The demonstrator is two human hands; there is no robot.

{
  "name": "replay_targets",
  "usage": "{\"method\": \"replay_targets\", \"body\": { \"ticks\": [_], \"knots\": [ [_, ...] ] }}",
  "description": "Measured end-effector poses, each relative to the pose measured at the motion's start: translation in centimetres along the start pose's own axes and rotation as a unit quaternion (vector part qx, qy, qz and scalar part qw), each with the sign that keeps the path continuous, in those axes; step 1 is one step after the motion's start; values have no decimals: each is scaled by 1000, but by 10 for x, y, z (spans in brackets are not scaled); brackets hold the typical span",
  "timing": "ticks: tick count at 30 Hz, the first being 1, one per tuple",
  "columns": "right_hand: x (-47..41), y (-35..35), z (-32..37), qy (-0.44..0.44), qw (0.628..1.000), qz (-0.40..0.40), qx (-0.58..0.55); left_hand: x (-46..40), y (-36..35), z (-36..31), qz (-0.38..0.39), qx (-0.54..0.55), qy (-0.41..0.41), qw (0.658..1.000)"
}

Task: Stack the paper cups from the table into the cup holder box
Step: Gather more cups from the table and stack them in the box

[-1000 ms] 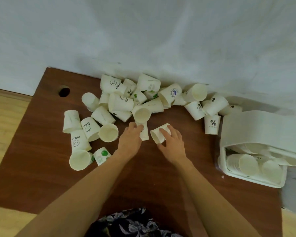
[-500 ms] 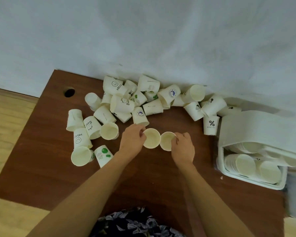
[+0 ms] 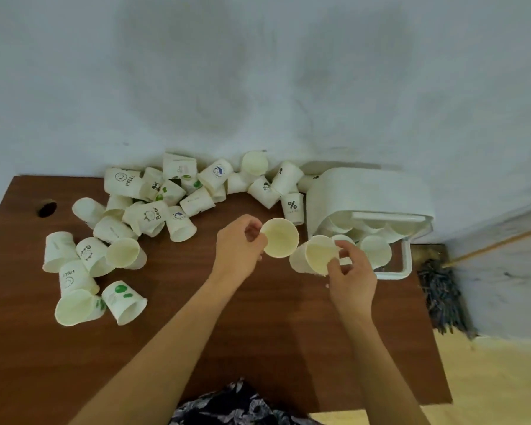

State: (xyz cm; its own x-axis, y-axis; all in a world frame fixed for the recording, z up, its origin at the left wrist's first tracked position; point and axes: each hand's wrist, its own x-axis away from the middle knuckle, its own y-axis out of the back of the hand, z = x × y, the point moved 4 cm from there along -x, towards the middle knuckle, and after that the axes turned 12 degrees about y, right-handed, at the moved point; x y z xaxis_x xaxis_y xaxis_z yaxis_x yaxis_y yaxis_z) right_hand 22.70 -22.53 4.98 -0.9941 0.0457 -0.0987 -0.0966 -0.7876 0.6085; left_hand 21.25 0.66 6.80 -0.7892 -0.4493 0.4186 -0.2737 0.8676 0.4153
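1. My left hand pinches a cup at its rim, thumb and fingers curled on the left edge; mouth faces up toward me, cup held above the table.
2. My right hand grips a second cup, fingers curled round its rim and side; mouth tilted toward me, base pointing left and away.
3. The two held cups are just beside each other, not nested; can't tell if their rims touch.
4. Right-hand cup sits right at the open front of the box, overlapping it in view.
5. Box is white, lying at the table's right rear against the wall; opening faces me, several cups already inside, mouths toward me.
6. Loose pile of cups along the back edge, left of the box, mostly on their sides, touching and overlapping.
7. Prints seen: "HELLO" cup, "Bear" cup, "%" cup upside down just beside the box's left side.
8. Another group at the left front, apart from the pile: green-dot cup on its side, open-mouth cup next to it.
9. Round hole in the table near the left rear corner.
10. Mop head on the floor right of the table, against the wall.
11. Patterned cloth at the bottom edge, between my forearms.
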Motion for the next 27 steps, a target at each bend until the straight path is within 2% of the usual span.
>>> {"method": "replay_targets", "body": {
  "ticks": [4, 9, 15, 21, 27],
  "knots": [
    [-10, 59, -15, 21, 997, -79, -1, 21, -41, -34, 19, 24, -21, 999],
    [-27, 103, -46, 22, 993, -118, -1, 37, -92, -59, 40, 44, -40, 997],
    [-48, 117, -71, 40, 996, -78, 12, 38, -139, -63, 43, 49, -10, 998],
    [-63, 111, -91, 10, 999, -43, 0, 29, -160, -46, 19, 36, 59, 997],
    [-68, 101, -106, -26, 999, 27, 5, 18, -171, -29, 21, -21, 76, 997]
  ]
}}
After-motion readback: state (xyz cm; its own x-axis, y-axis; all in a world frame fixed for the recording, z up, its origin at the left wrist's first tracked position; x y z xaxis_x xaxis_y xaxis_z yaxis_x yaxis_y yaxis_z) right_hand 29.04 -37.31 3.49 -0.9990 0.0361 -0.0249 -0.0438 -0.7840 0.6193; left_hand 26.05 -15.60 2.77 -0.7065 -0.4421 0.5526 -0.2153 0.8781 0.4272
